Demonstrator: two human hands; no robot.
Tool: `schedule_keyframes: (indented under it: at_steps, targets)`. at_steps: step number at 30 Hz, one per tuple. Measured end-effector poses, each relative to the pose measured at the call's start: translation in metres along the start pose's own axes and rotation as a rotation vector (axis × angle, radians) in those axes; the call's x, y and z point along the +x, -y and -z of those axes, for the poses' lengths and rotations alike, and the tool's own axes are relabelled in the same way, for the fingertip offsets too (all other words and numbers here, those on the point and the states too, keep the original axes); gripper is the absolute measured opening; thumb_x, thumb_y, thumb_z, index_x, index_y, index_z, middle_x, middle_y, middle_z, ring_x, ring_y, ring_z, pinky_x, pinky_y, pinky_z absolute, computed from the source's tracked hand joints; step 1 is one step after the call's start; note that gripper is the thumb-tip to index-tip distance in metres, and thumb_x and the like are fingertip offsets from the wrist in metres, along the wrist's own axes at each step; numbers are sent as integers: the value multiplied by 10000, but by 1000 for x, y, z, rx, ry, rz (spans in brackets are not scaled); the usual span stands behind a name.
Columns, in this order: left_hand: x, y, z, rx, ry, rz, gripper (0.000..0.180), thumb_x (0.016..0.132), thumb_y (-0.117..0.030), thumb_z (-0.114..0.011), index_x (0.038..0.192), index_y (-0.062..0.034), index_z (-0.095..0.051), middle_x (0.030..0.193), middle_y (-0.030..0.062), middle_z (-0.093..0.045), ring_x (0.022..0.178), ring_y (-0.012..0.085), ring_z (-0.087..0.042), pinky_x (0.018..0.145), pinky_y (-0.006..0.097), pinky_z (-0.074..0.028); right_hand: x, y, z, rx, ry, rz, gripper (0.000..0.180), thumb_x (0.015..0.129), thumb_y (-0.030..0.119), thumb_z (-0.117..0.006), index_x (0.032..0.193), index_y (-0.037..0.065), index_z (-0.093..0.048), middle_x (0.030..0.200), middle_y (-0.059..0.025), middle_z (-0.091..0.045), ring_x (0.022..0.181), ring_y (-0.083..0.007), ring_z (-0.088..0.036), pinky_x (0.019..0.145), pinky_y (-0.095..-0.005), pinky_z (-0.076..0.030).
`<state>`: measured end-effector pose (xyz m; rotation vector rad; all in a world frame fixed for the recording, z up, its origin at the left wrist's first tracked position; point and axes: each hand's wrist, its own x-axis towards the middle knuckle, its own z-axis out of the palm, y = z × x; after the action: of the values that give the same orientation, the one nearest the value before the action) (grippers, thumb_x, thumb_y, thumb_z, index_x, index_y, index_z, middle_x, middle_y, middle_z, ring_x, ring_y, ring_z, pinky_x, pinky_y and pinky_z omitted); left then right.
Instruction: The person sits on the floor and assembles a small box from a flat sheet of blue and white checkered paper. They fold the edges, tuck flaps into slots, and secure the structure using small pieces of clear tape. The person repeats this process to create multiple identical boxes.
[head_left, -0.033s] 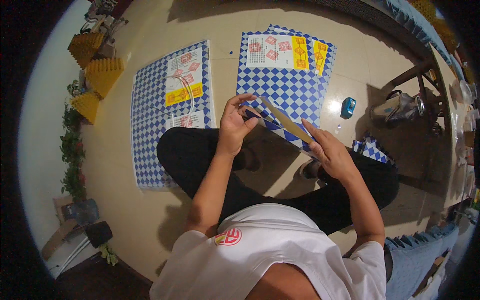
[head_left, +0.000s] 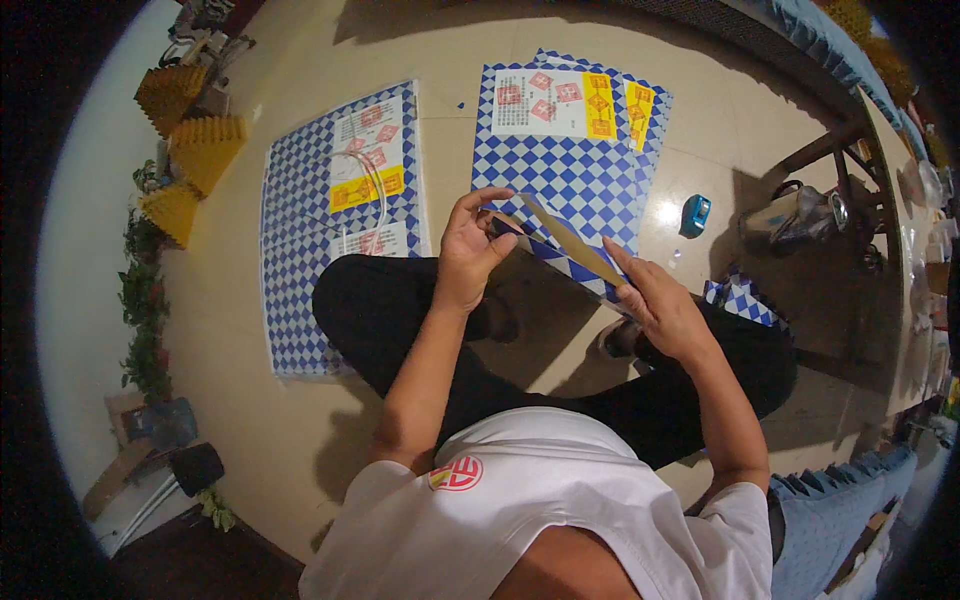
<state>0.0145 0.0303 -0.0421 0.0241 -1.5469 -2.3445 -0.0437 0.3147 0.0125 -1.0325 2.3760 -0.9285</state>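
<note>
Between my hands is a folded paper piece [head_left: 556, 262] with a blue-and-white diamond pattern, its tan edge [head_left: 575, 242] standing up along the top. My left hand [head_left: 474, 247] pinches its left end, thumb toward me and fingers curled over the far side. At the right end, my right hand [head_left: 660, 305] grips the paper with the thumb on the near side and fingers stretched along the back. Just beyond lie flat diamond-patterned sheets [head_left: 550, 165] with white and yellow printed panels, partly overlapping. The held piece covers their near end.
A plastic-wrapped stack of patterned sheets [head_left: 300, 230] lies left, with a pale cord [head_left: 381, 195] across it. To the right are a blue tape measure [head_left: 695, 215], a metal kettle [head_left: 790, 217] and a crumpled patterned piece [head_left: 745, 300]. Yellow pleated objects [head_left: 207, 150] stand by the left wall.
</note>
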Motion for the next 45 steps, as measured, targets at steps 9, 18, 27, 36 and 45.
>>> schedule_keyframes:
  at_steps: [9,18,27,36,45]
  targets:
    - [14,2,-27,363,-7,-217,498,828,55,-735,1281,-76,-578,1398,92,-518,1193,180,-554,997,327,-477,2,9,-8,-150,-24,-111,746,832,37,-741,1489,195,-426,1164,-235,-675,1047,-426,-672,869,-450,-547]
    - [66,-36,-52,693,76,-329,596,894,-186,-759,1403,-62,-474,1423,121,-514,1227,204,-561,1064,384,-437,-1,15,17,191,-295,-160,644,871,58,-714,1440,167,-431,1115,-252,-686,1014,-448,-676,819,-470,-531]
    - [41,25,-42,499,28,26,516,879,-256,-799,1289,-39,-572,1263,103,-591,1197,232,-568,941,373,-521,-12,20,-5,-86,-210,-254,647,864,73,-674,1448,175,-415,1077,-257,-688,951,-465,-674,754,-528,-536]
    - [9,43,-49,462,-146,127,487,872,-174,-806,1268,-22,-565,1220,109,-602,1056,177,-610,853,295,-534,-18,1,-14,292,51,-273,678,1019,466,-548,1587,199,-290,1436,-250,-533,1322,-373,-538,1032,-433,-453]
    - [20,5,-30,300,74,290,270,874,-44,-739,1093,-35,-581,1065,36,-583,973,118,-581,842,277,-494,-40,-22,3,444,169,-476,602,1065,431,-476,1572,130,-355,1395,-178,-568,1238,-263,-570,1031,-357,-456]
